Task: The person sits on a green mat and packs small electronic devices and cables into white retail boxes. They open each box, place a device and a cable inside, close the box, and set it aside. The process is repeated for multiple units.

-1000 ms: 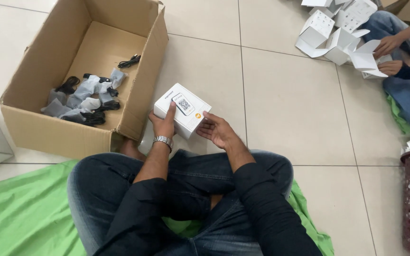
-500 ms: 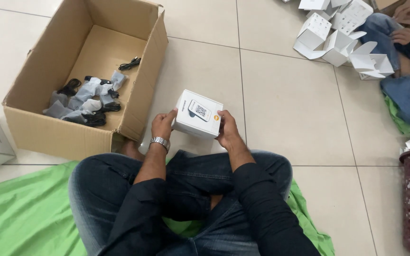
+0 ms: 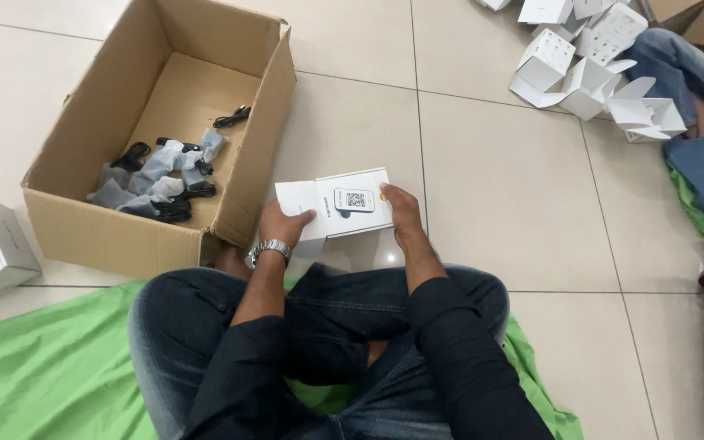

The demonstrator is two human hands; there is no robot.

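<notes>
Head view: both hands hold a small white cardboard box (image 3: 337,204) above glossy beige floor tiles (image 3: 499,195); left hand (image 3: 283,226) grips its open flap, right hand (image 3: 402,213) clasps the side. Beside them, a brown corrugated carton (image 3: 254,155) holds bagged black cables (image 3: 160,175).

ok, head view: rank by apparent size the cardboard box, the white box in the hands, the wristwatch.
1. cardboard box, open-topped, by far the largest.
2. white box, held between the left hand and the right hand.
3. wristwatch, on the left wrist, smallest.
No close calls.
</notes>
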